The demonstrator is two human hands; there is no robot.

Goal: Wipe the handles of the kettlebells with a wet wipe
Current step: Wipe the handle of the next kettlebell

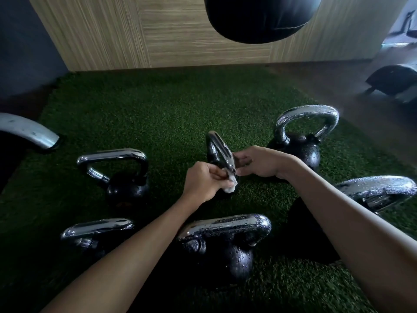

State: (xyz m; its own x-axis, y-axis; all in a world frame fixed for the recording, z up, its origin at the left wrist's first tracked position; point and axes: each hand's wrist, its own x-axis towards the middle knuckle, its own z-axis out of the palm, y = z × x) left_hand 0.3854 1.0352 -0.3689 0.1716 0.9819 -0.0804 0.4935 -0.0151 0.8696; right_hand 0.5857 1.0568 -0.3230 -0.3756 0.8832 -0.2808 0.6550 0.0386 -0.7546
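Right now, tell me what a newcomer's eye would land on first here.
Mid-frame, the left hand presses a white wet wipe to a chrome kettlebell handle that the right hand grips. Closer to the camera on the green turf, the nearest kettlebell handle gleams, beaded with droplets. A black punching bag hangs at top centre.

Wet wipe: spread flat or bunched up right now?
Bunched. The wet wipe shows only as a small white wad gripped in the left hand, against the handle that the right hand holds.
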